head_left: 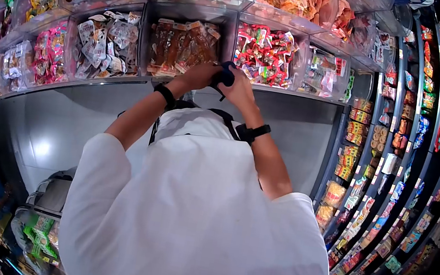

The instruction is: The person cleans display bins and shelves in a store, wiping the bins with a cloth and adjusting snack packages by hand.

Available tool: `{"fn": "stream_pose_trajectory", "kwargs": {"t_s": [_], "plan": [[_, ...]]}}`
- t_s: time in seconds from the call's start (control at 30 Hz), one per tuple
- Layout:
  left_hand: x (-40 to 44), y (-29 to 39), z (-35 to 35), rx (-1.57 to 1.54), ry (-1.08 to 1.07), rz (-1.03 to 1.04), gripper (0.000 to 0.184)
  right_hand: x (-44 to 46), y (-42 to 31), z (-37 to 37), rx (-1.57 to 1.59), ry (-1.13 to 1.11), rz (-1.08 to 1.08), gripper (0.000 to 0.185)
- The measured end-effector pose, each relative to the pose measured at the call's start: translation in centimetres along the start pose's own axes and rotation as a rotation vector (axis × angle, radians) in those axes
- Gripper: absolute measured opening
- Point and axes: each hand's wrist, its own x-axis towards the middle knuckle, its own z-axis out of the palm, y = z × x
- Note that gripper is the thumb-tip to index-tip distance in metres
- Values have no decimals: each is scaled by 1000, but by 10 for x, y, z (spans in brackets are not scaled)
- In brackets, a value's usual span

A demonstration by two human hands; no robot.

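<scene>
Left hand (202, 75): yours, touching the dark item (224, 76) from the left; its finger closure cannot be told at this size.
Right hand (240, 90): your thumb and fingers pinch the same item.
Dark item: between your hands, just beside the brown packets (186, 44), near side.
Red packets (266, 55): right of the brown ones.

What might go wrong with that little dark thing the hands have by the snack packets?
The small dark thing might slip from the right hand; the left hand is against it too, but its grip is unclear. If it dropped forward, it could land among the brown packets. The red packets are piled close by, so a careless elbow or hand might nudge some.
</scene>
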Motion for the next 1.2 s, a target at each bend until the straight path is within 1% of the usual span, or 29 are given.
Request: {"fn": "stream_pose_trajectory", "kwargs": {"t_s": [0.07,0.1,0.13,0.2,0.23,0.27,0.33,0.37,0.4,0.47,0.5,0.6,0.63,0.67,0.73,0.77,0.8,0.83,0.87,0.9,0.93,0.97,1.0,1.03,1.07,1.1,1.13,1.17,1.2], "plan": [[-10,1,12,336,-16,-159,36,-10,-1,8,-78,41,-18,68],[-19,6,19,424,13,-141,38,-16,-4,10,-43,14,48,69],[-25,10,24,425,10,-140,38,-20,-8,14,-41,17,50,69],[-30,21,26,514,61,-133,40,-29,-5,24,-23,8,197,69],[-32,14,30,541,78,-106,43,-30,-4,31,-74,47,203,64],[-36,16,27,545,70,-96,43,-30,-6,31,-71,58,210,64],[-45,19,25,556,132,-60,44,-30,-7,33,-17,-31,164,56],[-46,22,22,542,61,-173,47,-32,-5,39,41,2,130,54],[-52,23,22,538,53,-169,47,-30,-11,37,11,-75,201,60],[-62,22,21,558,167,-161,46,-29,-18,36,14,-140,261,68],[-65,20,21,549,161,-155,52,-30,-18,36,15,-135,259,68],[-65,19,28,536,200,-166,53,-32,-6,35,-43,-129,188,70],[-61,19,30,408,174,-211,46,-36,2,32,-53,-138,144,72],[-55,21,33,418,176,-208,46,-38,6,25,-64,-148,99,74],[-40,24,36,192,38,-217,44,-39,20,2,-37,-151,50,70],[-30,34,40,133,23,-132,36,-38,20,-19,-34,-292,105,69],[-18,30,48,139,-37,-78,33,-38,26,-36,-30,-431,158,67],[-5,27,57,155,-130,-111,32,-41,42,-44,-65,-433,82,67],[10,31,66,169,-222,-146,31,-47,51,-59,-60,-426,70,67],[27,33,74,184,-216,-146,31,-53,59,-77,-96,-401,22,67],[44,36,85,78,-277,-105,36,-57,68,-96,-131,-376,-21,67],[61,41,96,-30,-342,-63,40,-59,84,-114,-63,-324,-62,70],[84,68,93,3,-435,-184,46,-59,100,-133,2,-269,-103,73],[103,99,93,-87,-372,-298,45,-59,107,-156,92,-171,-106,73],[119,109,100,-132,-338,-354,45,-56,120,-168,89,-166,-112,73],[135,120,106,-179,-300,-409,45,-54,132,-179,149,-10,-27,72],[155,122,112,-615,-242,-527,47,-52,144,-189,210,143,61,70],[175,120,118,-1053,-175,-628,49,-45,154,-198,217,218,45,66],[195,120,126,-1056,-177,-621,49,-38,162,-205,205,296,18,60]]}}
